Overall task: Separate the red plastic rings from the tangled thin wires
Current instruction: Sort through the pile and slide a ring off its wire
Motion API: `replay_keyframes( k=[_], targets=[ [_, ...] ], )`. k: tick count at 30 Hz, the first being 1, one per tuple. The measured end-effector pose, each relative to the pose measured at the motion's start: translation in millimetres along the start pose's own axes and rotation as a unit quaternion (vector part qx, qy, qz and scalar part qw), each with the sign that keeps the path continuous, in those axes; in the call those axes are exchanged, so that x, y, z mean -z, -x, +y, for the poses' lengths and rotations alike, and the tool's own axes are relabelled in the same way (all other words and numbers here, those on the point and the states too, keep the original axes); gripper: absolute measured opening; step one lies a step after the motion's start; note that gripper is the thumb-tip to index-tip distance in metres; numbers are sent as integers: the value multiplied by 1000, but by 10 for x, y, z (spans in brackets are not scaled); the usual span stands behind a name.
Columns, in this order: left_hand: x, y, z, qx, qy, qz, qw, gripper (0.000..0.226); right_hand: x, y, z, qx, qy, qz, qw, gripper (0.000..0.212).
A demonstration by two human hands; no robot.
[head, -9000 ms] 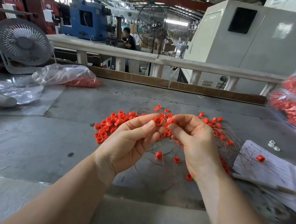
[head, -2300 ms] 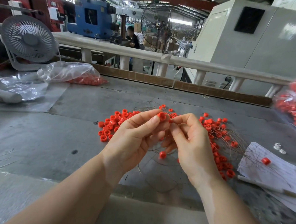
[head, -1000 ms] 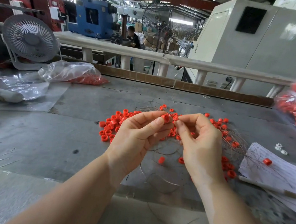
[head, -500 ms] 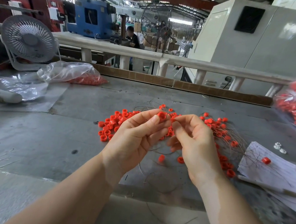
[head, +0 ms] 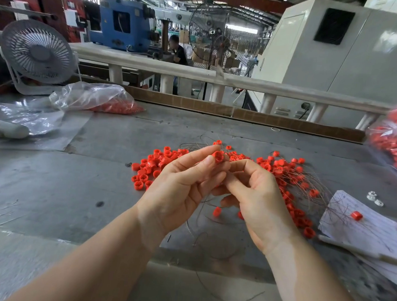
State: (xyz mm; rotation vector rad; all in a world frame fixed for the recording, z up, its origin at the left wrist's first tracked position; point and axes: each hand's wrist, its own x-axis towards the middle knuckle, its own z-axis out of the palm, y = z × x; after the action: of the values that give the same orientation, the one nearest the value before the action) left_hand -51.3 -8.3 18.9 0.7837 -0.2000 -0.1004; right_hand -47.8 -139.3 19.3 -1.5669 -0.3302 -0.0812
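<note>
The left hand (head: 185, 184) pinches a red ring (head: 217, 156) between thumb and forefinger, raised above the table (head: 96, 190); the right hand (head: 257, 196) meets it, fingers curled, seemingly pinching a wire too fine to make out. The rings look light, hard and small, best held by the rim; the wires (head: 317, 189) look springy and likely to snag. Loose rings (head: 149, 170) lie left, tangled ones right. Bare table lies left and near; paper (head: 375, 233) crowds the right

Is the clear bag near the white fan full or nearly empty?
Nearly empty: the clear bag lies flat and crumpled, with red rings only at its bottom edge.
</note>
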Motion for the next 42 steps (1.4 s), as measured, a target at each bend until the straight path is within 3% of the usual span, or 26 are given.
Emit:
replay_keyframes(
  k=[9, 15, 17, 21, 28, 30, 31, 33, 35, 38, 42],
  targets=[
    [16, 8, -5, 6, 2, -1, 1000, 20, 5, 9, -2, 0, 20, 23, 1000, 16],
    [20, 3, -6, -2, 3, 8, 1000, 21, 46, -31, 31, 2, 75, 94, 993, 11],
    [26, -4, -1, -4, 7, 17, 1000, 21, 92, -51, 71, 28, 201, 120, 972, 14],
    [39, -16, 0, -6, 12, 34, 999, 21, 96, -36, 153, 25, 463, 86, 882, 14],
    [53, -16, -6, -1, 17, 34, 999, 21, 129, -33, 209, 32, 558, 47, 828, 5],
    [55, -16, -11, 0, 17, 32, 999, 21, 121, -43, 209, 65, 529, 59, 844, 7],
    [56, -16, -12, 2, 17, 30, 999, 21, 114, -51, 192, 74, 476, 67, 874, 10],
    [60, -18, -13, 5, 21, 26, 999, 21, 104, -62, 135, 58, 308, 59, 948, 17],
    [66, -19, -11, 9, 23, 19, 1000, 21, 87, -61, 78, 25, 143, 16, 989, 22],
    [71, -23, -15, 17, 26, 14, 999, 21, 59, -54, 53, -12, 2, -45, 999, 27],
    [79, -25, -18, 22, 25, 8, 999, 21, 46, -39, 43, -23, -24, -67, 997, 30]
  ],
)
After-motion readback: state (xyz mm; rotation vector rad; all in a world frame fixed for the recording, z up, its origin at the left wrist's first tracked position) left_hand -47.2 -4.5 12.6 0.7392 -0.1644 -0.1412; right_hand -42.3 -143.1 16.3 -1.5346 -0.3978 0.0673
